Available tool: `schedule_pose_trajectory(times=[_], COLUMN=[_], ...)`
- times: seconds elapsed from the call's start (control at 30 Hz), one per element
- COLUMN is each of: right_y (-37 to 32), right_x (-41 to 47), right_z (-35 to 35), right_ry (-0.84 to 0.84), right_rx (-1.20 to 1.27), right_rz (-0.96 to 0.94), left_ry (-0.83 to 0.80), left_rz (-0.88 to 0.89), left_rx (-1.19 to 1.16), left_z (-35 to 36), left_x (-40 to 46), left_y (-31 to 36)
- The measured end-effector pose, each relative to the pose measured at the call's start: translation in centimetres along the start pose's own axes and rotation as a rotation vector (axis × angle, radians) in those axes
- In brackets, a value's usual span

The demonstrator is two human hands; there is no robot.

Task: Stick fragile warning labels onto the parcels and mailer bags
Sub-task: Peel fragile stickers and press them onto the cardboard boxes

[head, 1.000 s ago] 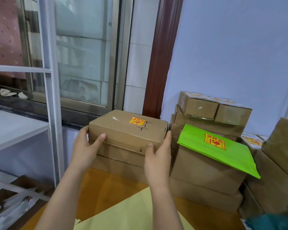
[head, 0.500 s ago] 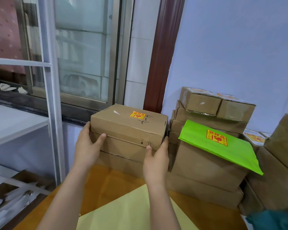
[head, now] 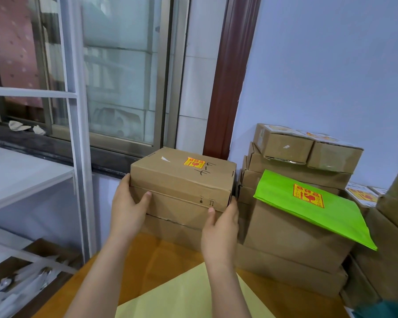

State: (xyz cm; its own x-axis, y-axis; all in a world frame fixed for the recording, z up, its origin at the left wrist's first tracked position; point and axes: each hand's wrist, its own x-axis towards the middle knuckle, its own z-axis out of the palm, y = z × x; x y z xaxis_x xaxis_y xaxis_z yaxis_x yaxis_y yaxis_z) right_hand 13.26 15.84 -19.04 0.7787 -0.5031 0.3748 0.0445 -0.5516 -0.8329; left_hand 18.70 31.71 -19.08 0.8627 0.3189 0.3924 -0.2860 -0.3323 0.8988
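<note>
A brown cardboard box (head: 182, 180) with a yellow-and-red fragile label (head: 194, 162) on its lid sits on top of two flatter boxes at the back of the table. My left hand (head: 126, 210) grips its left front corner, thumb on the seam below it. At the right front corner my right hand (head: 221, 228) holds on, thumb on the front face of the box underneath. To the right, a green mailer bag (head: 331, 214) carrying the same kind of label (head: 308, 195) lies across a stack of boxes. A pale yellow mailer bag (head: 189, 297) lies on the table under my forearms.
More labelled cartons (head: 283, 145) are piled against the blue wall on the right, with larger boxes (head: 292, 237) below them. The orange table (head: 152, 260) shows between my arms. A window and white shelf (head: 21, 177) stand to the left, an open box of plastic packets (head: 21, 283) below.
The labelled box has settled squarely on the stack, a little farther back. Both hands have slid down its front corners toward the box beneath.
</note>
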Motion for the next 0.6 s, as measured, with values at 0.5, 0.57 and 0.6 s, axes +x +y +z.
schedule_pose_trajectory(times=[0.5,0.57,0.6], right_y=[-1.3,-1.8,-2.0], right_x=[0.2,-0.3,-0.7], right_z=[-1.7,-2.2,-2.5], right_ry=[-0.094,-0.103,-0.106], right_rx=[-0.016,-0.027,-0.029], right_rz=[0.055,0.068,0.068], left_ry=[0.021,0.030,0.040], left_rz=[-0.026,-0.038,-0.047], left_rx=[-0.051,-0.067,-0.070], left_z=[0.2,0.2,0.2], left_x=[-0.4,-0.6,-0.7], left_y=[1.1,1.2,1.2])
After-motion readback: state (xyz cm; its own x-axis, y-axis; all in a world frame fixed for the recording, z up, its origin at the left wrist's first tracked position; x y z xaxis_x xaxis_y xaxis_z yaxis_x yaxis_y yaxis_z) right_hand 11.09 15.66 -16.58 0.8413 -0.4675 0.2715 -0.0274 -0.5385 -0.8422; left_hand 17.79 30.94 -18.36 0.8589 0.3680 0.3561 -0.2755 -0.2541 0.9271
